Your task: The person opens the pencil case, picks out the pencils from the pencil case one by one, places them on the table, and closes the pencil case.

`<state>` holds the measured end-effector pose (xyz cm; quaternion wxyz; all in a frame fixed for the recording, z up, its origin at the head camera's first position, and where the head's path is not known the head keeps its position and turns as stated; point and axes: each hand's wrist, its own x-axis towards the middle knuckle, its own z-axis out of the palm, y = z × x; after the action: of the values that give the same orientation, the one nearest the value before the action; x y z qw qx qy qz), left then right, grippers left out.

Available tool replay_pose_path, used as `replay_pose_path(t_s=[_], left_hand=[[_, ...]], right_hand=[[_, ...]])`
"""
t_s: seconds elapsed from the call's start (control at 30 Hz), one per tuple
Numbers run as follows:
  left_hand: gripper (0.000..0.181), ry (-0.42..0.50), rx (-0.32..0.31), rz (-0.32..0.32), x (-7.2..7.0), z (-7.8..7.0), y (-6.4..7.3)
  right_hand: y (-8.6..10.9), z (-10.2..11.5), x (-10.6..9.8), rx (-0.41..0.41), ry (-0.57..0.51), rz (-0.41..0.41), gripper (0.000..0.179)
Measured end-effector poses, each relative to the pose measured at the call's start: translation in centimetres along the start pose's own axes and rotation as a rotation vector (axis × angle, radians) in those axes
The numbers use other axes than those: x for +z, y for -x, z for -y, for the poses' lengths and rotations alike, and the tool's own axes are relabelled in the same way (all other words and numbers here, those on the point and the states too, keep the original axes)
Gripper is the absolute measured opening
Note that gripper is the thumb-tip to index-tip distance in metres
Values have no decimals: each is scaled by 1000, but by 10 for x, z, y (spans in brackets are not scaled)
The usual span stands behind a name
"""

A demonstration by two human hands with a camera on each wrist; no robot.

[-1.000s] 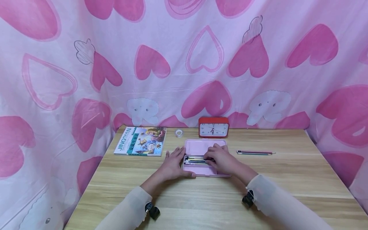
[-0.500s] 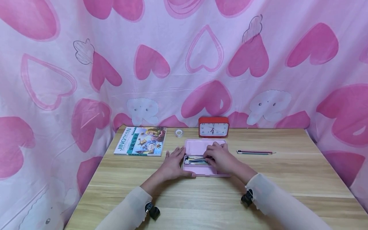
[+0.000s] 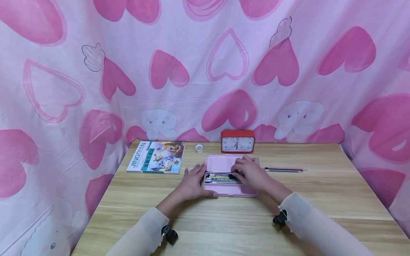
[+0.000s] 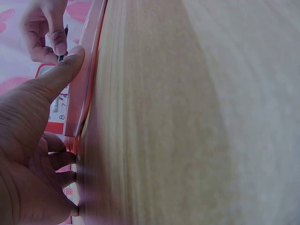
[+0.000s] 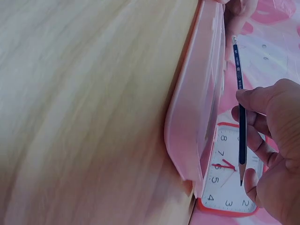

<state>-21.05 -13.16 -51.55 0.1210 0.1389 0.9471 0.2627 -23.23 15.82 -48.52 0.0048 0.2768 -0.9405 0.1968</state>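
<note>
A pink pencil case (image 3: 222, 189) lies unfolded on the table, its lid tipped back. Several pencils (image 3: 221, 180) fill its middle compartment. My left hand (image 3: 193, 183) rests at the case's left end, fingers spread along the side and thumb against the front edge. Over the right part of the case, my right hand (image 3: 252, 174) pinches a dark blue pencil (image 5: 242, 126) between thumb and fingers. That pencil has a white eraser at one end and a sharpened tip at the other. In the right wrist view it is held above the case's rim.
Two pencils (image 3: 283, 170) lie on the table right of the case. Behind it stands a red alarm clock (image 3: 237, 142), with a roll of tape (image 3: 199, 148) to the clock's left. A book (image 3: 157, 157) lies at the back left, near the heart-print curtain (image 3: 169, 71).
My right hand has shifted slightly right and up, bringing the dark blue pencil above the others in the case. My left hand has stayed in place.
</note>
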Motion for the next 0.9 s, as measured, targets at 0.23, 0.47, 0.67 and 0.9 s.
replay_pose_path(t_s=[0.23, 0.47, 0.67, 0.9], left_hand=[[136, 0, -3, 2, -1, 0, -1], [137, 6, -1, 3, -1, -1, -1], [136, 6, 5, -1, 0, 0, -1], [137, 12, -5, 2, 2, 1, -1]], right_hand=[[7, -12, -11, 25, -3, -26, 20], [18, -26, -21, 35, -7, -64, 21], [30, -42, -27, 61, 16, -95, 19], [49, -66, -35, 78, 35, -126, 19]])
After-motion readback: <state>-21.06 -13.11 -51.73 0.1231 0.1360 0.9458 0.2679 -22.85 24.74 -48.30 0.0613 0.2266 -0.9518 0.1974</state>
